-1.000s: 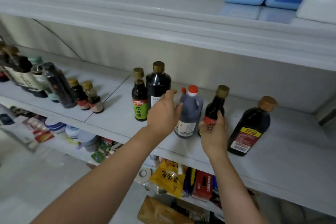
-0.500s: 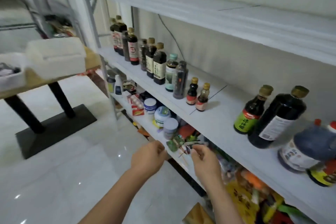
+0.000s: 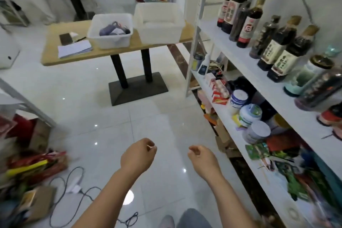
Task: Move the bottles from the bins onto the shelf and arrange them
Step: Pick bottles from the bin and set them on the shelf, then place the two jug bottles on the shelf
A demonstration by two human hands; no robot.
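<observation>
Two white bins stand on a wooden table [image 3: 55, 57] ahead. The left bin [image 3: 111, 30] holds a few dark bottles [image 3: 112, 28]; the inside of the right bin [image 3: 159, 24] looks white, with no bottle showing. The white shelf [image 3: 246, 65] runs along the right with a row of dark sauce bottles [image 3: 273, 46] standing on it. My left hand [image 3: 137, 155] and my right hand [image 3: 201, 157] hang low over the floor, fingers loosely curled, holding nothing. Both are well short of the bins and left of the shelf.
Jars, tins and packets crowd the lower shelf [image 3: 246, 116]. A power strip with cables [image 3: 74, 187] lies on the tiled floor at the lower left, beside boxes and bags [image 3: 27, 168]. The table's black base [image 3: 137, 87] stands ahead. Papers [image 3: 74, 49] lie on the table.
My hands let go of the bottles on the shelf and dropped away. The view has swung left from the shelf towards the table with the bins.
</observation>
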